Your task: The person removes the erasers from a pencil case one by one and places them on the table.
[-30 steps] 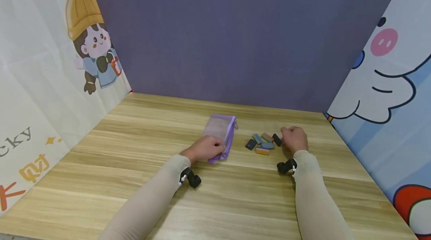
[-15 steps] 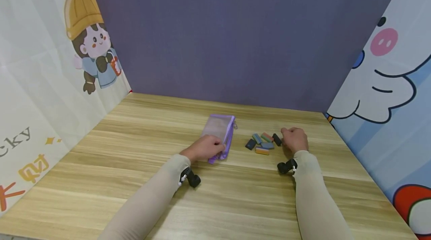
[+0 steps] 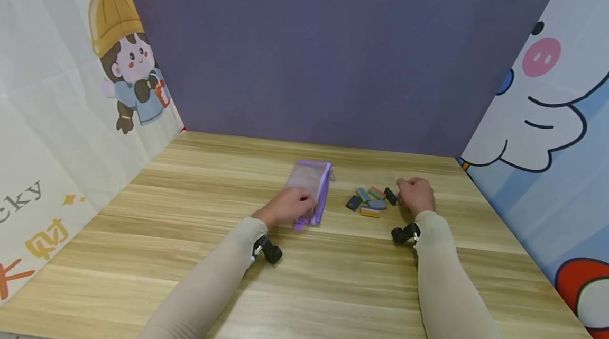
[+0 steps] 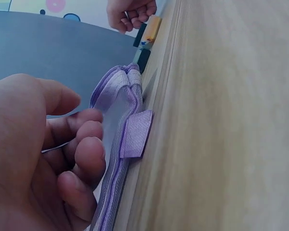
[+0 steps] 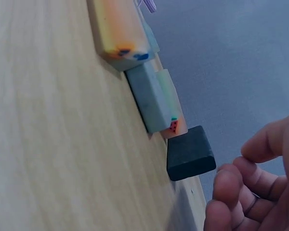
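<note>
A purple-edged mesh zip pouch (image 3: 306, 176) lies flat on the table. My left hand (image 3: 288, 205) is over its near end, fingers loosely curled; in the left wrist view the fingertips are right by the zip edge (image 4: 118, 173), pinching nothing. Right of the pouch is a loose group of small rectangular blocks that look like erasers: a black eraser (image 3: 390, 196), a dark eraser (image 3: 353, 203), an orange eraser (image 3: 369, 212), a grey-blue eraser (image 3: 377, 204) and others. My right hand (image 3: 417, 195) stays beside the black eraser, fingers loosely bent and apart from it in the right wrist view.
The wood-grain table (image 3: 190, 254) meets a dark blue-grey panel (image 3: 323, 53) at the back. Printed cartoon sheets line the left side (image 3: 43, 90) and the right side (image 3: 571, 170). A small camera is strapped on each wrist.
My left hand has risen slightly from the pouch's near end. The right hand and the erasers stay about where they were.
</note>
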`<state>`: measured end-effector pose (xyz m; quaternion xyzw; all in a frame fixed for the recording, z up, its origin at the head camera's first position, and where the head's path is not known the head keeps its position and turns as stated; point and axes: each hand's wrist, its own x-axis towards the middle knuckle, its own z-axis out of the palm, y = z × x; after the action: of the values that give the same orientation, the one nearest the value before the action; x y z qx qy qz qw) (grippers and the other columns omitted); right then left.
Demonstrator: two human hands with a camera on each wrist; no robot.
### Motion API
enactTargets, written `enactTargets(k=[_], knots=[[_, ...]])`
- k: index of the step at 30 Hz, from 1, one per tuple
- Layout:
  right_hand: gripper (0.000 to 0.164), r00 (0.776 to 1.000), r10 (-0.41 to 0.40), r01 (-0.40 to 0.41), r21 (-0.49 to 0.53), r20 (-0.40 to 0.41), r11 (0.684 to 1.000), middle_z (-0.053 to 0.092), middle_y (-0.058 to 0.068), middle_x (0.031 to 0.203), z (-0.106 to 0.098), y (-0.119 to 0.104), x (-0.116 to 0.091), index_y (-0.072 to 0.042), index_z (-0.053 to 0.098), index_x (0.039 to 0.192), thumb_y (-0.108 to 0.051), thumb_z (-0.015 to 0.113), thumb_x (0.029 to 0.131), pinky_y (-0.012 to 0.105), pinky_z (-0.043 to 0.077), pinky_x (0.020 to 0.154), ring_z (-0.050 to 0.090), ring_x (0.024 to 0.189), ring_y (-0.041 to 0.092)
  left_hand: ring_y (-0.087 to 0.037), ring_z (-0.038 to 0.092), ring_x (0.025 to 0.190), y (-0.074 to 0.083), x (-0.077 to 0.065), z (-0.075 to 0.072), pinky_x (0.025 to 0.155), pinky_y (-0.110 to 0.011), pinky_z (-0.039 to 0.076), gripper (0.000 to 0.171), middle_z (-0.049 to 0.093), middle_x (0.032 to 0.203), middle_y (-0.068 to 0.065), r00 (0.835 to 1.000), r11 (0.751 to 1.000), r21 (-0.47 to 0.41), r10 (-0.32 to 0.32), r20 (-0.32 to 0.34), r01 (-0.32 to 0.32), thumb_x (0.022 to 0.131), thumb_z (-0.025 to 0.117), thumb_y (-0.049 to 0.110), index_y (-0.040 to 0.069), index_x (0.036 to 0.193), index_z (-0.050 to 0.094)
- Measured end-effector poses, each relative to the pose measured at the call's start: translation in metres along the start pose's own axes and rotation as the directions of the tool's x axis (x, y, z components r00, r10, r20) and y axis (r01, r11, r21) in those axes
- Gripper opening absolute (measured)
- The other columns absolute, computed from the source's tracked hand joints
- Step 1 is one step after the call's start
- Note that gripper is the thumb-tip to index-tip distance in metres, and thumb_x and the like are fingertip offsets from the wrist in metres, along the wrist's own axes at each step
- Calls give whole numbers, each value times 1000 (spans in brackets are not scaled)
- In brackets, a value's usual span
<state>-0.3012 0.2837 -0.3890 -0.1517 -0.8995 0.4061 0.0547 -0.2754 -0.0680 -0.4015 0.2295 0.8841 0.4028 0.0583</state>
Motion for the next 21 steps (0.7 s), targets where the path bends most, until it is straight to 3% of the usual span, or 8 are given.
enactTargets(k=[6, 12, 16, 21], knots=[[35, 1000, -5, 5, 27, 7, 1000, 63, 4, 70, -2, -2, -2, -3, 62, 97, -34, 46, 97, 34, 44, 64, 57, 68, 23, -13, 54, 60, -2, 1, -2, 59, -31, 49, 30, 59, 66, 3, 1000, 999, 32, 6, -24, -6, 99, 57, 28, 15, 72, 61], [43, 999, -36, 37, 57, -15, 998, 68, 9, 90, -6, -5, -5, 1, 64, 114, -34, 46, 97, 33, 48, 71, 64, 71, 18, -13, 54, 63, -4, 2, -9, 60, -32, 48, 24, 59, 68, 2, 999, 1000, 11, 9, -41, -9, 98, 58, 25, 14, 77, 62], [42, 993, -106, 109, 67, -46, 992, 69, 11, 92, -3, -5, -8, 2, 65, 113, -32, 46, 97, 33, 50, 70, 68, 71, 18, -13, 53, 60, -10, 2, -15, 57, -31, 46, 24, 57, 65, 1, 999, 1000, -19, 16, -45, -17, 99, 58, 21, 12, 77, 61], [41, 981, -188, 191, 46, -52, 981, 70, 14, 90, 1, -2, -11, 3, 66, 108, -31, 46, 99, 34, 50, 68, 69, 74, 25, -15, 53, 58, -18, -2, -23, 55, -31, 45, 21, 58, 66, -1, 999, 999, -50, -23, -30, 21, 100, 58, 21, 9, 83, 64]])
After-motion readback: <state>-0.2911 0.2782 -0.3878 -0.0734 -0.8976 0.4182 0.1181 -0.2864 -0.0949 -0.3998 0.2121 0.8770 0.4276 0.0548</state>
